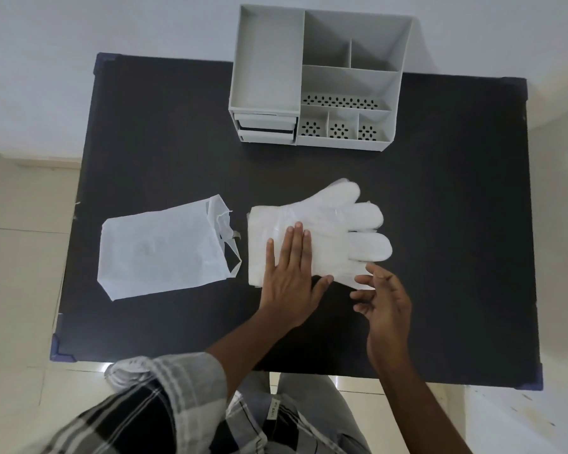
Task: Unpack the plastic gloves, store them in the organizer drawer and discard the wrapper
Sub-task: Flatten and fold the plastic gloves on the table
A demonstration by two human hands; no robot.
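Note:
A stack of translucent white plastic gloves (338, 224) lies flat in the middle of the black table (456, 224), fingers pointing right. My left hand (291, 276) rests palm down on the cuff end of the stack, fingers spread. My right hand (386, 299) hovers at the stack's near right edge with its fingers loosely curled, touching or almost touching the plastic; I cannot tell if it pinches a layer. The empty white wrapper (164, 247) lies to the left of the gloves, its torn mouth facing them. The grey organizer (315, 80) stands at the table's far edge, with two small drawers (265, 127) at its lower left, both closed.
The organizer has several open compartments, some with perforated floors. Blue corner caps mark the table corners (59, 350). Pale floor tiles surround the table, and a checked sleeve and grey trousers fill the near edge.

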